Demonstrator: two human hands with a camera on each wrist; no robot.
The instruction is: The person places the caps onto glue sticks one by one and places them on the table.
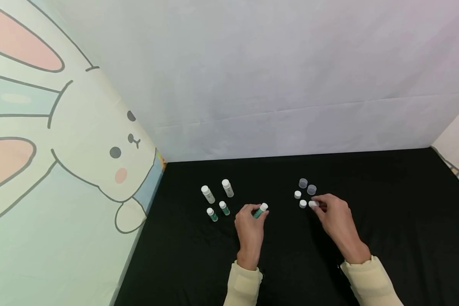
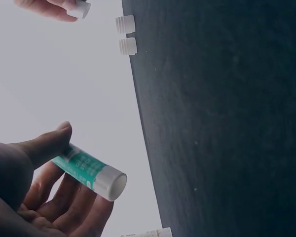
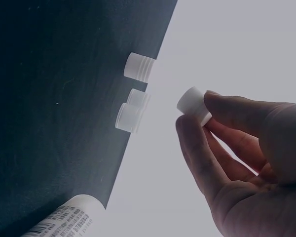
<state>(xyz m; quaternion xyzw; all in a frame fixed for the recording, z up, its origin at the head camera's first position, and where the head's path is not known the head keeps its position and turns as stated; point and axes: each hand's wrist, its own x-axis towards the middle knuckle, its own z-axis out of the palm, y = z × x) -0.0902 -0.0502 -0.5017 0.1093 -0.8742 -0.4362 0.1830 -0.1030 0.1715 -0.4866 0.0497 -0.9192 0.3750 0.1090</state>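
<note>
My left hand (image 1: 250, 229) grips a small glue stick (image 2: 91, 170) with a green label and a white end, held between thumb and fingers and tilted. To the right, my right hand (image 1: 335, 216) pinches a white cap (image 3: 193, 104) between thumb and fingertips. Close beside that hand are two more white caps, one nearer (image 1: 303, 204) and one farther back (image 1: 297, 194). Just behind them sit two translucent caps, a left one (image 1: 303, 183) and a right one (image 1: 311, 189).
Left of my left hand stand two small green glue sticks (image 1: 212, 214) (image 1: 224, 208). Behind them are two larger white sticks (image 1: 208, 194) (image 1: 227, 188). All rest on a black-covered table (image 1: 191, 263) against a pale back wall (image 1: 275, 76); a rabbit-printed panel (image 1: 80, 148) borders the left.
</note>
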